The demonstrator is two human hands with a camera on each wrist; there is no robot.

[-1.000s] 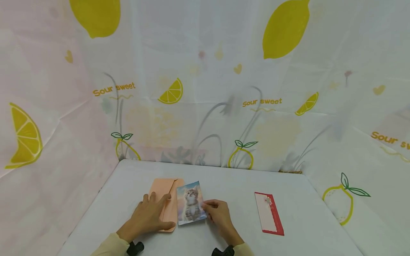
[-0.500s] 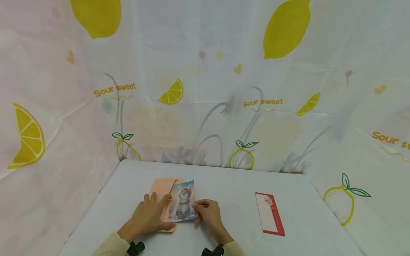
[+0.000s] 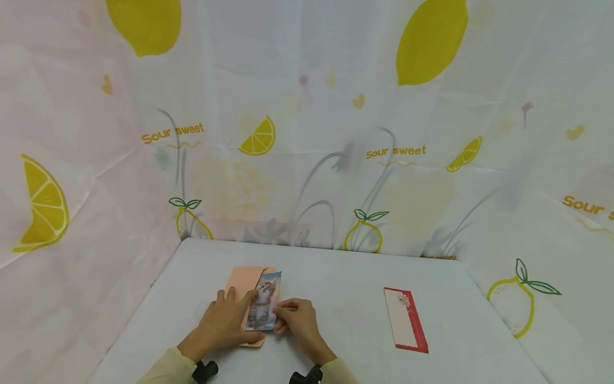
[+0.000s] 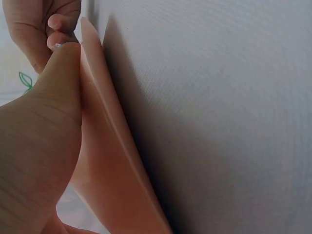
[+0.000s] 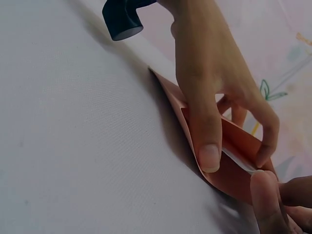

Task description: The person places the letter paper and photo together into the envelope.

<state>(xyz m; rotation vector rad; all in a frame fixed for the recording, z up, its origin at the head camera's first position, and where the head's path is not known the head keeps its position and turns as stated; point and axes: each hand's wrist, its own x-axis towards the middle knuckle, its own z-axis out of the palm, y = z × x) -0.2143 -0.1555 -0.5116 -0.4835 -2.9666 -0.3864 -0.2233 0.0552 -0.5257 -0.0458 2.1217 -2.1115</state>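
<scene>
A peach envelope (image 3: pixel 243 278) lies on the white table with my left hand (image 3: pixel 220 322) spread over it. In the right wrist view the envelope's mouth (image 5: pixel 229 178) gapes, my left thumb (image 5: pixel 208 146) on its lower side and a bent finger at its upper edge. My right hand (image 3: pixel 298 322) pinches the right edge of a kitten picture card (image 3: pixel 263 312). The card's left part is hidden inside the mouth; only a thin pale edge shows from the right wrist. From the left wrist, the envelope (image 4: pixel 114 161) shows along its edge, with right fingertips beyond.
A pink-and-red slip (image 3: pixel 403 320) with a small flower lies farther right on the white table (image 3: pixel 350 298). Black wrist cameras (image 3: pixel 205 372) sit at both cuffs. Lemon-printed cloth (image 3: pixel 307 186) hangs behind and beside the table.
The right hand has moved left with the kitten card, and the card has slid from beside the envelope partly into its mouth. The left hand stays in place.
</scene>
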